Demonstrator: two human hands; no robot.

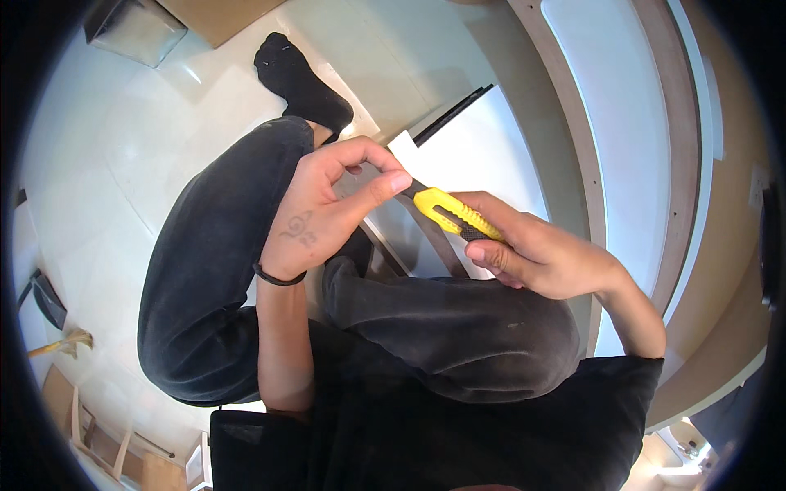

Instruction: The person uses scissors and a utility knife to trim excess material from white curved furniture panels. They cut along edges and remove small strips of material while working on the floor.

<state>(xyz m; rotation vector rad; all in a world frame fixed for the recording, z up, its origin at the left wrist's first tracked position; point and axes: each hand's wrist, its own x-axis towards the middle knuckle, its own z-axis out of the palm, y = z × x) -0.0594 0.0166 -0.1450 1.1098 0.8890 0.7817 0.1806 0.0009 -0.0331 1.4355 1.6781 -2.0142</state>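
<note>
A yellow utility knife point(453, 214) with a dark grip patch is held in my right hand point(540, 254), its blade end pointing up and left. My right thumb lies along its lower side, and the fingers wrap behind it. The dark blade point(412, 189) sticks out of the yellow body. At its far end, my left hand point(319, 200) pinches it between thumb and forefinger; the very tip is hidden there. Both hands are raised above my bent legs, and a dark band circles my left wrist.
A white panel point(483, 151) with a black strip point(453, 116) along one edge lies beyond my hands. Curved wood-edged shelving point(622, 139) rises at the right. My socked foot point(296, 82) rests on the pale floor. A broom point(72, 342) is at far left, and a metal-looking box point(137, 31) at upper left.
</note>
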